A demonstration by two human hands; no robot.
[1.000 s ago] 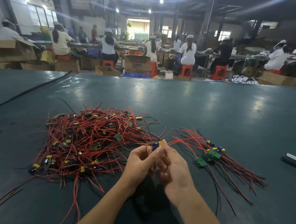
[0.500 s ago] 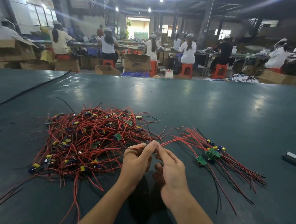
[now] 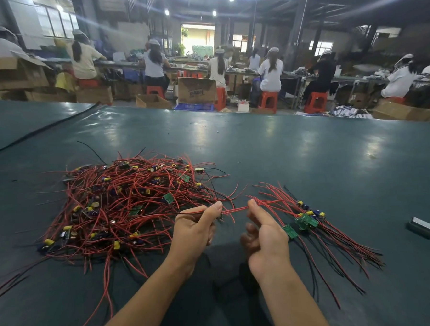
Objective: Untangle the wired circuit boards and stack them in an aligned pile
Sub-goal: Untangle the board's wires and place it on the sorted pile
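Note:
A big tangle of red-wired circuit boards (image 3: 119,207) lies on the dark green table (image 3: 283,154), left of centre. A smaller sorted pile of boards (image 3: 305,221) with wires fanned out lies to the right. My left hand (image 3: 196,230) pinches one board by its wires, a small board partly hidden under its fingertips. A red wire (image 3: 236,209) stretches from there to my right hand (image 3: 265,231), which pinches its other end between thumb and forefinger. Both hands hover just above the table between the two piles.
A small grey box (image 3: 421,227) lies at the right. A black seam (image 3: 40,129) crosses the table's far left. Beyond the far edge stand cardboard boxes (image 3: 196,90), red stools and several seated workers at benches.
My hands have drawn apart, from touching at the fingertips to a hand's width apart, stretching the red wire straight between them. The piles have not moved.

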